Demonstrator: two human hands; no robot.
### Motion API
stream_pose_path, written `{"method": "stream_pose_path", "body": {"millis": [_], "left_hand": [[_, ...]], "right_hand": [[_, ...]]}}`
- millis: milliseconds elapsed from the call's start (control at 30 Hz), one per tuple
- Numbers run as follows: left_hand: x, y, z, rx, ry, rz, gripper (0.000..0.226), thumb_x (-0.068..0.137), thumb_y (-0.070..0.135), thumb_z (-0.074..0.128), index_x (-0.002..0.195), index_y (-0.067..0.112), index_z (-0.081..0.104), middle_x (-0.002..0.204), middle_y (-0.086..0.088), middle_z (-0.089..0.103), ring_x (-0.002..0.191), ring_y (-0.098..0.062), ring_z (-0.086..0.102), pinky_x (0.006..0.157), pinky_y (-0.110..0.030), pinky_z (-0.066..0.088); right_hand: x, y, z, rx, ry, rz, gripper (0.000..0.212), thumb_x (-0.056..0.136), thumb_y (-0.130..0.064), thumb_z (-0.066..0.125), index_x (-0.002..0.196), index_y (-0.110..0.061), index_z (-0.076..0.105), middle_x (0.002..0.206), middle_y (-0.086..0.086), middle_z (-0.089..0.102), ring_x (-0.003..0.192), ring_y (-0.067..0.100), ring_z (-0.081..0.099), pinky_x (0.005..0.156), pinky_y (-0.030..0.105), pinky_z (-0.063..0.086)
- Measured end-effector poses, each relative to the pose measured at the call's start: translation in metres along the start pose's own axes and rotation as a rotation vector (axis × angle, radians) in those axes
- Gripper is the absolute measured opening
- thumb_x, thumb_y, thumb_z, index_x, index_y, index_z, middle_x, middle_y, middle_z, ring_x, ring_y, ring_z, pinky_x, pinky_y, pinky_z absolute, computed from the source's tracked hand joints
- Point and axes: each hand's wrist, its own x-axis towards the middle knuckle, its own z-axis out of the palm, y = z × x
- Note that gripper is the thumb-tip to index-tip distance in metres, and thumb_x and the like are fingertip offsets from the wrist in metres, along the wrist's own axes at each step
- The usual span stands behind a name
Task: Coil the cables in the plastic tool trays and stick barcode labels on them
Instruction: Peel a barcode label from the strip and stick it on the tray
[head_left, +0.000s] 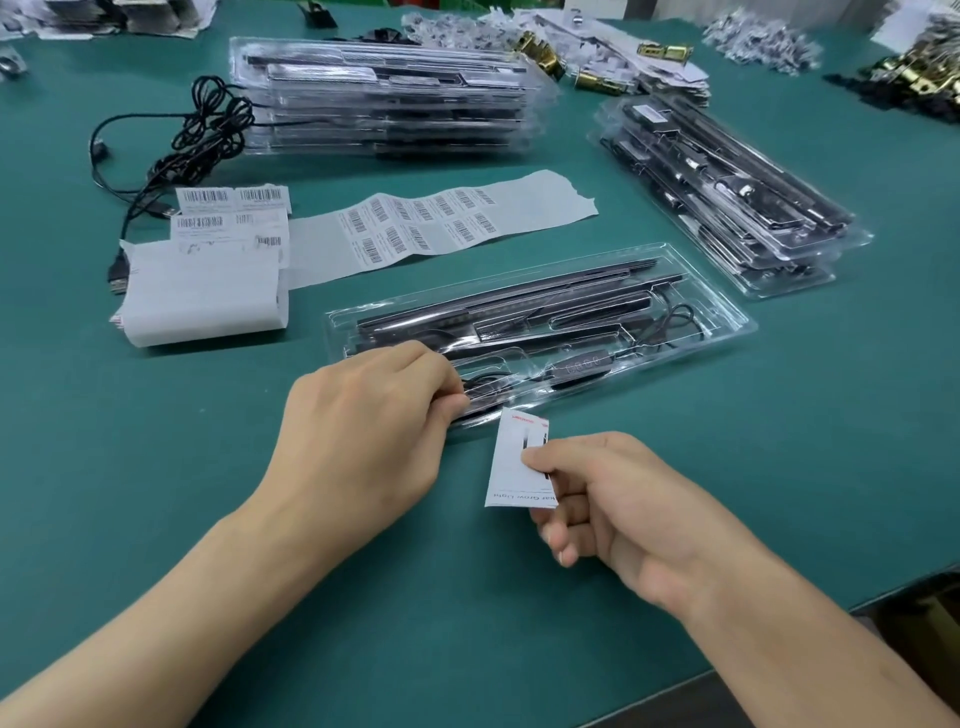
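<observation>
The clear tray (730, 326) lies on the green worktop (156, 467), in the middle, turned at a slant with its right end farther away. Inside it are long black bars (519, 299). A thin black cable (678, 316) loops in the right part, and a small controller (584, 369) sits near the front edge.

The left hand (363, 415) is at the near left corner of the tray. Its grip is narrow: thumb and fingers pinch the tray edge there. The right hand (623, 499) is just in front of the tray. Its grip holds a white card (511, 467) between thumb and forefinger, and the other fingers are curled. The card stands upright with its top corner at the tray edge; whether it touches the tray, I cannot tell.

Behind the tray lies a strip of barcode labels (431, 223), which comes from a paper roll (202, 296) at the left. Beside the roll is a tangle of loose black cables (208, 130). One stack of filled trays (384, 98) stands at the back, and a second stack (727, 192) is at the right. Brass parts (597, 80) and papers lie along the far edge.
</observation>
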Motion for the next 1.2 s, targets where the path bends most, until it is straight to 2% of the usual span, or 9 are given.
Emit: {"method": "stream_pose_path", "body": {"millis": [167, 400, 567, 767, 900, 1000, 1100, 1200], "left_hand": [[-0.001, 0.0, 0.0, 0.015, -0.003, 0.003, 0.011, 0.09, 0.02, 0.073, 0.082, 0.02, 0.067, 0.079, 0.01, 0.066, 0.069, -0.022, 0.062, 0.054, -0.025, 0.032], [-0.001, -0.001, 0.001, 0.029, 0.026, 0.007, 0.012, 0.094, 0.021, 0.069, 0.082, 0.022, 0.067, 0.079, 0.011, 0.066, 0.069, -0.021, 0.061, 0.053, -0.026, 0.033], [-0.001, -0.002, 0.001, 0.018, 0.011, 0.036, 0.012, 0.091, 0.021, 0.072, 0.081, 0.023, 0.066, 0.079, 0.012, 0.065, 0.068, -0.019, 0.061, 0.052, -0.027, 0.038], [0.002, -0.007, -0.001, -0.012, -0.036, 0.067, 0.009, 0.091, 0.023, 0.071, 0.083, 0.022, 0.069, 0.081, 0.014, 0.067, 0.068, -0.016, 0.059, 0.052, -0.032, 0.046], [0.003, -0.021, -0.008, -0.128, -0.139, 0.123, 0.005, 0.091, 0.034, 0.074, 0.088, 0.03, 0.073, 0.091, 0.019, 0.068, 0.077, -0.005, 0.059, 0.063, -0.037, 0.054], [-0.001, -0.034, -0.011, -0.217, -0.195, 0.086, 0.022, 0.087, 0.058, 0.068, 0.099, 0.039, 0.071, 0.104, 0.025, 0.066, 0.099, 0.0, 0.063, 0.08, -0.037, 0.055], [-0.001, -0.038, -0.01, -0.299, -0.21, 0.039, 0.045, 0.078, 0.074, 0.064, 0.108, 0.04, 0.069, 0.112, 0.026, 0.061, 0.113, -0.003, 0.059, 0.095, -0.035, 0.051], [-0.002, -0.038, -0.008, -0.247, -0.218, 0.039, 0.053, 0.074, 0.081, 0.064, 0.112, 0.044, 0.065, 0.116, 0.028, 0.057, 0.117, 0.0, 0.055, 0.096, -0.03, 0.049]], "right_hand": [[0.003, -0.001, 0.001, 0.103, 0.042, -0.036, 0.028, 0.102, -0.008, 0.055, 0.078, 0.0, 0.067, 0.056, 0.008, 0.059, 0.038, 0.013, 0.053, 0.036, 0.02, 0.042], [0.006, -0.006, 0.012, 0.233, 0.028, 0.009, 0.028, 0.105, -0.008, 0.053, 0.079, -0.007, 0.064, 0.054, 0.003, 0.057, 0.039, 0.009, 0.053, 0.036, 0.018, 0.044], [0.011, -0.001, 0.029, 0.174, 0.07, -0.067, 0.026, 0.109, -0.016, 0.05, 0.089, -0.006, 0.062, 0.053, 0.0, 0.061, 0.045, 0.012, 0.064, 0.043, 0.022, 0.052], [0.013, 0.004, 0.041, 0.027, 0.158, -0.172, 0.022, 0.111, -0.021, 0.044, 0.103, -0.003, 0.053, 0.055, 0.008, 0.068, 0.049, 0.021, 0.07, 0.045, 0.027, 0.056], [0.015, 0.004, 0.043, -0.05, 0.197, -0.172, 0.022, 0.11, -0.023, 0.044, 0.099, -0.005, 0.05, 0.047, 0.011, 0.061, 0.035, 0.018, 0.058, 0.037, 0.022, 0.045], [0.018, 0.003, 0.041, -0.048, 0.204, -0.165, 0.022, 0.109, -0.023, 0.049, 0.1, -0.003, 0.053, 0.047, 0.005, 0.055, 0.033, 0.015, 0.049, 0.036, 0.02, 0.037], [0.017, 0.002, 0.038, 0.135, 0.109, -0.154, 0.017, 0.109, -0.013, 0.048, 0.108, 0.002, 0.056, 0.059, 0.004, 0.066, 0.048, 0.019, 0.066, 0.044, 0.023, 0.051], [0.013, 0.004, 0.033, 0.18, 0.076, -0.132, 0.018, 0.102, 0.001, 0.051, 0.12, 0.003, 0.056, 0.071, 0.013, 0.075, 0.061, 0.021, 0.073, 0.057, 0.025, 0.058]]}}
